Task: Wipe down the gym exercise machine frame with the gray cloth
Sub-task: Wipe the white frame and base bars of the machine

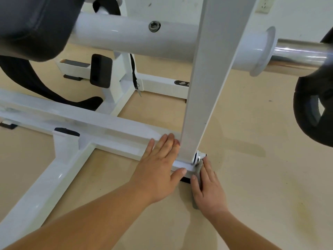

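Note:
The white machine frame (pixel 111 127) runs low across the floor, and a white upright arm (pixel 203 98) rises from its right end at a bolted pivot. My left hand (pixel 160 166) lies flat on the base bar beside the upright, fingers straight, thumb over the bar's end. My right hand (pixel 209 188) presses the gray cloth (pixel 197 175) against the end of the bar, just below the pivot. Only slivers of the cloth show, beside the thumb and under the palm.
A black pad (pixel 27 24) hangs at the upper left. A chrome bar (pixel 299 55) with a black weight plate (pixel 313 109) sticks out at the right. The tan floor (pixel 261 177) lies all around, with a white wall and socket behind.

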Available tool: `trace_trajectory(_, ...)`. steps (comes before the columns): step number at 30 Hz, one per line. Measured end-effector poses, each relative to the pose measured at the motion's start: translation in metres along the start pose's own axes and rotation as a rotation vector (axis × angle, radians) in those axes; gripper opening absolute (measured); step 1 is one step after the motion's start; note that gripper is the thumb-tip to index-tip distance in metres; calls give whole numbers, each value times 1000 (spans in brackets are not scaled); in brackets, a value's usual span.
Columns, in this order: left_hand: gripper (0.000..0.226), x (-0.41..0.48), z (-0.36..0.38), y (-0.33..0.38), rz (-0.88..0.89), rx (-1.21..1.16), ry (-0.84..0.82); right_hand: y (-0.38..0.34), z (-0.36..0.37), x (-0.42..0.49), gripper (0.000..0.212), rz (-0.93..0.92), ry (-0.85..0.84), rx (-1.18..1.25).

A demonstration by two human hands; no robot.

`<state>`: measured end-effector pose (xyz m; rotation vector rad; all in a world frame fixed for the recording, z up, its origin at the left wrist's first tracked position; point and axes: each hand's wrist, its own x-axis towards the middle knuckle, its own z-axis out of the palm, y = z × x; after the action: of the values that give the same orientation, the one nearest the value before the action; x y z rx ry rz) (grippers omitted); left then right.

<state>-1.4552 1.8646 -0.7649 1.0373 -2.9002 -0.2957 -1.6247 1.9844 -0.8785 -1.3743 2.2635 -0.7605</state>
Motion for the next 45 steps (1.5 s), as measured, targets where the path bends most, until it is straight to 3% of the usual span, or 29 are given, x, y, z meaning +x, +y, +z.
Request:
trace_trajectory(5,76,1,-7,-3,22,45,3,2,-42,60,87,19,-288,-143)
trace_trajectory(7,78,0,-8,-2,26,33,-15,4,-40,53,90,-13,-290,-196)
trace_trajectory(12,84,1,-17,-6,35,1,-114,0,-9,-13,62,-67,-50,-101)
trace_trajectory(15,85,4,-32,-1,26,-23,-194,-11,-17,-26,50,-85,-54,-122)
trace_trajectory(18,80,-4,-45,5,10,-70,-223,-33,-40,-32,15,-41,-46,-2)
trace_trajectory(19,76,-12,-47,8,-17,-136,-208,-40,-47,-34,14,-55,-47,38)
trace_trajectory(21,69,-32,-44,13,-142,-303,-181,-53,-56,-41,23,-100,-57,104)
trace_trajectory(23,75,-47,-36,25,-341,-595,-288,-59,-59,-49,23,-127,-64,179)
trace_trajectory(25,75,-50,-24,39,-578,-1097,-425,-60,-57,-60,26,-129,-65,294)
trace_trajectory(27,53,-49,-8,55,-675,-1629,-481,-59,-55,-68,33,-176,-92,373)
trace_trajectory(29,40,-46,10,70,-803,-1975,-386,-59,-54,-72,35,-255,-102,393)
trace_trajectory(30,36,-45,20,76,-864,-2030,-310,-57,-53,-71,39,-254,-125,407)
trace_trajectory(33,22,-47,46,84,-967,-1816,-101,-41,-54,-68,50,-105,-165,421)
trace_trajectory(36,18,-44,63,64,-1038,-1275,88,-14,-55,-59,47,-7,-48,136)
trace_trajectory(38,37,-40,64,48,-961,-1090,187,3,-53,-50,47,68,-139,-42)
trace_trajectory(41,65,-28,66,38,-769,-1067,278,17,-56,-27,57,159,-339,-146)
trace_trajectory(45,39,-5,76,38,-543,-786,359,35,-57,1,62,275,-507,-319)
